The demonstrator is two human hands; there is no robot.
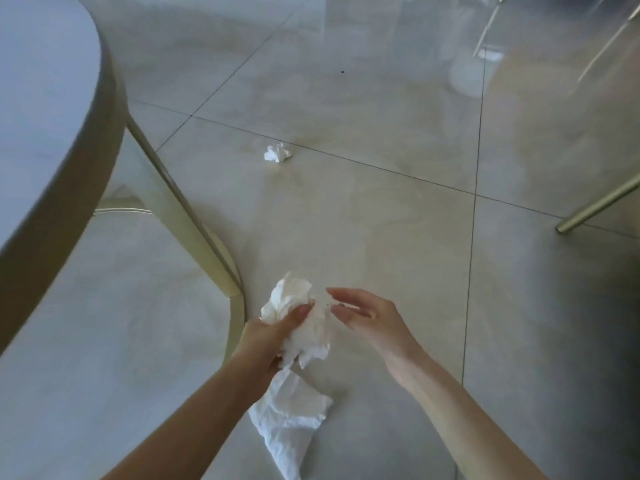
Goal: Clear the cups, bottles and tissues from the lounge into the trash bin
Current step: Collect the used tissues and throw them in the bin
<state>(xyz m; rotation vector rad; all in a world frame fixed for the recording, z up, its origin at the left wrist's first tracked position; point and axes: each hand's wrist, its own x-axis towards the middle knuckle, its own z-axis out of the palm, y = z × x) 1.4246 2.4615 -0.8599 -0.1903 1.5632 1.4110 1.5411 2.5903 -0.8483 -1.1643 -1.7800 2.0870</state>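
Observation:
My left hand point(273, 336) grips a bunch of crumpled white tissues point(298, 317) low in the middle of the view. A longer piece of tissue point(289, 419) hangs down below that hand. My right hand point(363, 315) is just right of the bunch, its fingers straight and pointing toward the tissues, holding nothing. A small crumpled tissue ball point(277, 153) lies on the tiled floor further ahead.
A round grey table point(41, 109) with a pale slanted leg point(194, 220) fills the left side. A gold chair leg point(595, 211) touches the floor at right, with thin metal legs point(488, 24) at the far top right. Glossy beige tiles point(381, 237) spread between them.

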